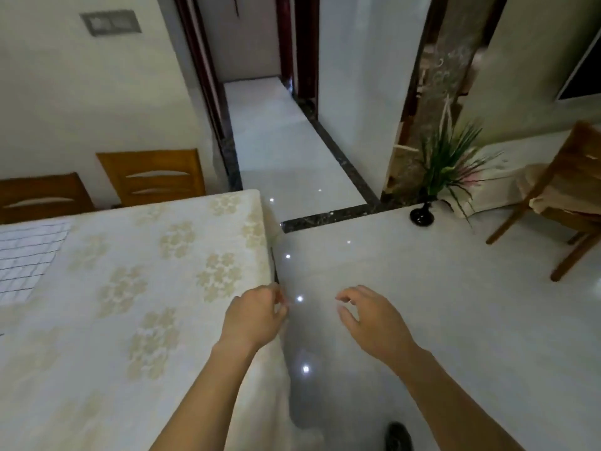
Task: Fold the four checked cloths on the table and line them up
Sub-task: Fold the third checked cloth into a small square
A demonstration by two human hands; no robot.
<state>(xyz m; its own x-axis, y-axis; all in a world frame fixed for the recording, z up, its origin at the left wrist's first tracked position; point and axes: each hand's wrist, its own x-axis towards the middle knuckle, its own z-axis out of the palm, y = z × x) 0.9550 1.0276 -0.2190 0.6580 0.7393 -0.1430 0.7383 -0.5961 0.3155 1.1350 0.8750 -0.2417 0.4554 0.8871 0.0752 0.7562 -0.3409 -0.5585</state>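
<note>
I see one checked cloth [27, 255] lying flat at the left of the table [136, 288], well apart from both hands. My right hand [374, 323] hangs over the floor [439, 281], loosely curled and empty. My left hand [255, 315] curls at the table's right edge; I cannot tell if it holds anything. I'd turn left, take two cloth corners and fold edge to edge.

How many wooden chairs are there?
3. Two stand behind the table: a darker chair on the left and a lighter chair beside it. A third chair stands on the floor at far right. Others may be out of view.
</note>
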